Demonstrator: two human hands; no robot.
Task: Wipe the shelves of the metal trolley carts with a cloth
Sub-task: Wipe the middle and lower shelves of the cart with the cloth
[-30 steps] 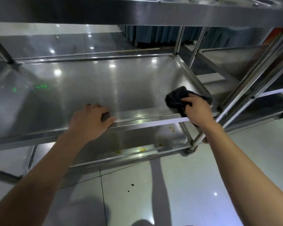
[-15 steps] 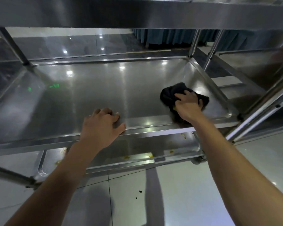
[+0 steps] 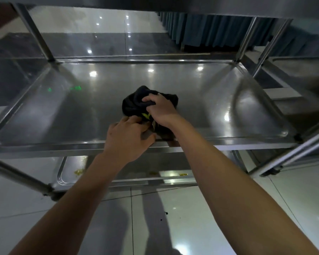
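Gripping bunched black cloth (image 3: pixel 134 103) with right hand (image 3: pixel 161 109) on middle trolley shelf (image 3: pixel 63 107); left hand (image 3: pixel 126 138) touching its near edge, fingers loosely extended. Showing no legible writing.

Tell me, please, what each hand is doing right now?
Left hand: fingers touch the dark cloth; grip cannot be told.
Right hand: grips the cloth.

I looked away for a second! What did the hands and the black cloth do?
The right hand slid the black cloth from the shelf's right side to its middle. The left hand left the front rim and now touches the cloth. The middle shelf stayed put.
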